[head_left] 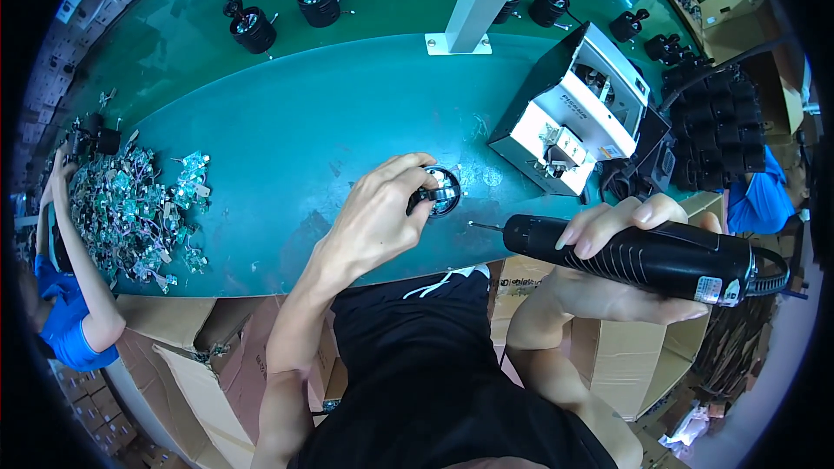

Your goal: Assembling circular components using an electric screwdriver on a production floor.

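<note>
My left hand [373, 213] is closed, its thumb and fingers pinching a black part on top of a round black housing [449, 201] that sits on the green bench [287, 156]. Pale parts show inside the housing's ring. My right hand [599, 295] is wrapped around a black electric screwdriver [634, 254], held level to the right of the housing. Its thin bit points left, toward the housing but apart from it. Something small and bright is at the tip, too small to name.
A white and black box-shaped screw feeder [569, 108] stands right of the metal post [478, 0]. Loose circuit boards [135, 213] are heaped at left, near another person's arm [82, 269]. Black housings [317, 4] line the far side; more are stacked [717, 126] at right. Cardboard boxes [204, 382] stand below the edge.
</note>
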The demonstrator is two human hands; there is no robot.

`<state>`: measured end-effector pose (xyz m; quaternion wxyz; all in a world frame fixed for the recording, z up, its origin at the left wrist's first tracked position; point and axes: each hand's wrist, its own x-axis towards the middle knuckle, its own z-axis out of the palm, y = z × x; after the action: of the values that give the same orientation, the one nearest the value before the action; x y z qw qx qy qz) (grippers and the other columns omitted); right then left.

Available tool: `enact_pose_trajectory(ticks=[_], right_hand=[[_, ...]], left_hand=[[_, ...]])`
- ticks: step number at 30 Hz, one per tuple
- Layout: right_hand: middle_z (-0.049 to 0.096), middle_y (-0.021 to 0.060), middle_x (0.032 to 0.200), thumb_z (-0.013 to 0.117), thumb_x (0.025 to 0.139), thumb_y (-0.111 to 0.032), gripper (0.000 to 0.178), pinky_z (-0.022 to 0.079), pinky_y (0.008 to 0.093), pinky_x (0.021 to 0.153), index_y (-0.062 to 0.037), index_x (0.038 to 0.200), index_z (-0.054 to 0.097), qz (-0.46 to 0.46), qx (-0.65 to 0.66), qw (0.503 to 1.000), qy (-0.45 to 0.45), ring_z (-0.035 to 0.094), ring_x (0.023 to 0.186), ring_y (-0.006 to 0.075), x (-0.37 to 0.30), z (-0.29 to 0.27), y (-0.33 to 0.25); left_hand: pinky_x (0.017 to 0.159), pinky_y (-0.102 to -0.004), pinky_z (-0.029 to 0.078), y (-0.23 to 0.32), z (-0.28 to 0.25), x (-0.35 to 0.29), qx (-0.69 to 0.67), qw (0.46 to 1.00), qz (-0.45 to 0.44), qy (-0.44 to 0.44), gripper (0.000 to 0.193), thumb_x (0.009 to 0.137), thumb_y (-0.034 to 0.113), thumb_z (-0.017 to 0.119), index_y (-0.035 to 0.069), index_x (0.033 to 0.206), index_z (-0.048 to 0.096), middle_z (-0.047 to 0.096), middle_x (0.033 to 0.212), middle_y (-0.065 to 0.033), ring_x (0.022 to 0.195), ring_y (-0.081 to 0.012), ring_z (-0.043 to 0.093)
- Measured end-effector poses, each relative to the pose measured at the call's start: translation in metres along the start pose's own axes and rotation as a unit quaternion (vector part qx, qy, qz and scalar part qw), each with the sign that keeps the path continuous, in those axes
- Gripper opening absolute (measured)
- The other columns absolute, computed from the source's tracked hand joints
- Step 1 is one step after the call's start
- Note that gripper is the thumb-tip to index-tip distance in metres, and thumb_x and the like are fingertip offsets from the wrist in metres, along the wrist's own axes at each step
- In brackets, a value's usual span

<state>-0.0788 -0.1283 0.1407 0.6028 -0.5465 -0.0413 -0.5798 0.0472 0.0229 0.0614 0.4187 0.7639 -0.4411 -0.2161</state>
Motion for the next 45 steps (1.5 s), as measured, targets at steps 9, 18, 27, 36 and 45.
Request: enact_pose_trajectory(ticks=[9,18,27,36,45], right_hand=[[0.056,0.0154,0.093,0.046,0.086,-0.07,0.077,0.052,0.0358,0.039,-0.0227,0.142,0.023,0.022,0.05,0.999,0.006,0.058,0.048,0.0224,-0.007,0.007,-0.01],[0.056,0.0159,0.093,0.051,0.085,-0.068,0.075,0.053,0.0398,0.043,-0.0259,0.141,0.024,0.03,0.06,0.997,-0.029,0.059,0.052,0.0249,-0.022,0.026,0.004],[0.057,0.0165,0.092,0.052,0.089,-0.063,0.066,0.053,0.0419,0.047,-0.0231,0.137,0.032,0.046,0.063,0.995,-0.063,0.061,0.058,0.0262,-0.027,0.043,0.008],[0.059,0.0167,0.088,0.049,0.087,-0.068,0.066,0.052,0.038,0.042,-0.0213,0.133,0.038,0.005,0.045,0.996,-0.079,0.06,0.057,0.0246,-0.014,0.053,-0.004],[0.059,0.0131,0.094,0.032,0.089,-0.075,0.078,0.046,0.0257,0.036,-0.0135,0.137,0.034,-0.118,-0.177,0.973,-0.09,0.055,0.046,0.0155,0.046,-0.036,0.002]], left_hand=[[0.088,-0.0384,0.05,0.006,-0.009,-0.008,-0.037,0.998,-0.025,-0.05,0.035,0.07,-0.005,0.067,-0.003,0.104,0.062,0.06,0.129,-0.0138,0.103,-0.0315,0.064],[0.087,-0.0405,0.051,-0.016,0.01,-0.019,-0.08,0.995,0.061,0.027,0.04,0.073,-0.001,0.072,-0.003,0.111,0.058,0.055,0.133,-0.0181,0.105,-0.0356,0.063],[0.089,-0.0389,0.051,-0.021,0.016,-0.022,-0.105,0.991,0.06,0.063,0.043,0.07,-0.005,0.074,0.0,0.109,0.059,0.058,0.13,-0.0135,0.105,-0.0317,0.063],[0.088,-0.0393,0.051,-0.021,0.015,-0.018,-0.083,0.992,0.086,0.048,0.041,0.072,-0.003,0.073,0.002,0.11,0.058,0.057,0.129,-0.014,0.105,-0.0318,0.062],[0.091,-0.0411,0.048,-0.012,0.039,-0.02,-0.12,0.986,0.071,0.089,0.048,0.076,0.002,0.072,-0.001,0.119,0.052,0.053,0.128,-0.0189,0.109,-0.0359,0.058]])
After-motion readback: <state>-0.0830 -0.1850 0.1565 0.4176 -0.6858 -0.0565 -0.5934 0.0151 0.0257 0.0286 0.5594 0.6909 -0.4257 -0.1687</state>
